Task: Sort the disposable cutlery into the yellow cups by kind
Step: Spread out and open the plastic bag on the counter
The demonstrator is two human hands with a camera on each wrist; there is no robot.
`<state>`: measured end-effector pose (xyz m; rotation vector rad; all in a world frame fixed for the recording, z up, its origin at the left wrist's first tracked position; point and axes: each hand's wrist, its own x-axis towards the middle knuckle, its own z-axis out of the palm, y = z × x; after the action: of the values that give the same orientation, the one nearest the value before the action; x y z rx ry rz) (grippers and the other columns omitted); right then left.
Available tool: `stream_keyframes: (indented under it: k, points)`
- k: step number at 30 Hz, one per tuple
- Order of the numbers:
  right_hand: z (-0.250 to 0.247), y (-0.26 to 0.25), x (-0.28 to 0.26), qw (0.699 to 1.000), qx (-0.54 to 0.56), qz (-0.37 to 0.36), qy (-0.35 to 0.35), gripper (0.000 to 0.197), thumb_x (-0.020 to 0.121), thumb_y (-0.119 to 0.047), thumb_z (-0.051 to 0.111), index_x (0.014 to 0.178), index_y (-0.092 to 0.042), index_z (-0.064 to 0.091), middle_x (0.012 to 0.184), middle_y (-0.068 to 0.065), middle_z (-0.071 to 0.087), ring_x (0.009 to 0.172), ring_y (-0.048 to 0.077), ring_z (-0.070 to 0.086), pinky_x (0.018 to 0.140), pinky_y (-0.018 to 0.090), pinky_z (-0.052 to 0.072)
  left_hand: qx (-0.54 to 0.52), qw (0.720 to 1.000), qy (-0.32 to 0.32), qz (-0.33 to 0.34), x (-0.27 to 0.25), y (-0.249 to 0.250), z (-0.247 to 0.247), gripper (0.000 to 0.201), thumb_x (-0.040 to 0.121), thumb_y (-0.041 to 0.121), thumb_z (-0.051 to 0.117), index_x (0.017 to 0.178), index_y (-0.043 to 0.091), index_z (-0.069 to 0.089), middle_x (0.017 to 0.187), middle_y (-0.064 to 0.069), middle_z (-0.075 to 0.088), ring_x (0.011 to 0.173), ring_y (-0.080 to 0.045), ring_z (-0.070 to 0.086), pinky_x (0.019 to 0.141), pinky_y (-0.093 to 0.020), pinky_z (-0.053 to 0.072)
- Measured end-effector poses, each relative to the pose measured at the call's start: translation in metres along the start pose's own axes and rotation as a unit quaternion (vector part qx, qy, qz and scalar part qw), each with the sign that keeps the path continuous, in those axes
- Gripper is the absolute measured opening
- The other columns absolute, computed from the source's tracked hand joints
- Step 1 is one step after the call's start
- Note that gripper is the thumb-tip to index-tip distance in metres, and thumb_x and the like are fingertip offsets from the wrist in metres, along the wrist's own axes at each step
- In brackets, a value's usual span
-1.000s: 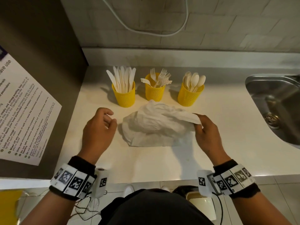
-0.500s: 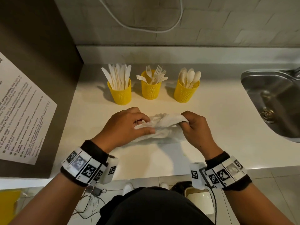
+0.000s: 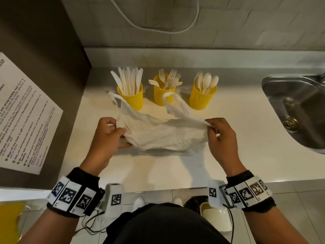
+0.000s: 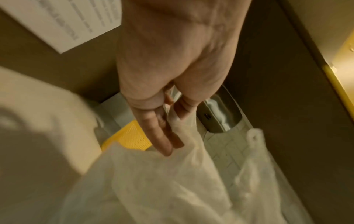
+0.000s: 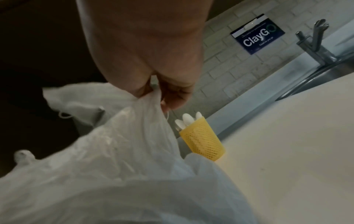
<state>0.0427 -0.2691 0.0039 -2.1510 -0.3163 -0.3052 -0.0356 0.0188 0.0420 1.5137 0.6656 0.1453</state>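
Observation:
Three yellow mesh cups stand in a row at the back of the counter: the left cup holds knives, the middle cup forks, the right cup spoons. A thin white plastic bag is stretched above the counter in front of them, its two handle loops standing up. My left hand pinches the bag's left edge. My right hand pinches its right edge.
A steel sink with a tap lies at the right. A dark cabinet side with a printed notice walls the left. A white cable hangs on the tiled wall. The pale counter ends at my waist.
The crumpled bag lay on the counter with only my right hand on it; my left hand then took hold, and both hands have drawn apart, spreading and lifting the bag.

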Motion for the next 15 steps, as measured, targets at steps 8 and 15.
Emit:
stream_keyframes:
  k: [8,15]
  points:
    - [-0.017,-0.082,-0.006,0.993,0.011,-0.116,-0.010,0.051,0.083,-0.036,0.063,0.128,-0.018,0.050,0.123,-0.001,0.055,0.114,0.012,0.051,0.097,0.023,0.036,0.087,0.983,-0.158,-0.022,-0.012,0.009,0.008,0.019,0.087,0.029,0.067,0.100,0.018,0.074,0.094,-0.002,0.076,0.092,-0.021,0.070,0.080,-0.034,0.052]
    - [0.028,-0.074,0.001,0.845,-0.337,-0.213,-0.356,0.041,0.077,-0.007,0.059,0.113,-0.024,0.067,0.102,0.002,0.065,0.108,0.029,0.056,0.105,0.049,0.025,-0.152,0.965,-0.154,-0.150,0.002,0.006,0.011,0.027,0.098,0.027,0.048,0.110,0.009,0.064,0.104,-0.010,0.073,0.090,-0.020,0.071,0.077,-0.038,0.059]
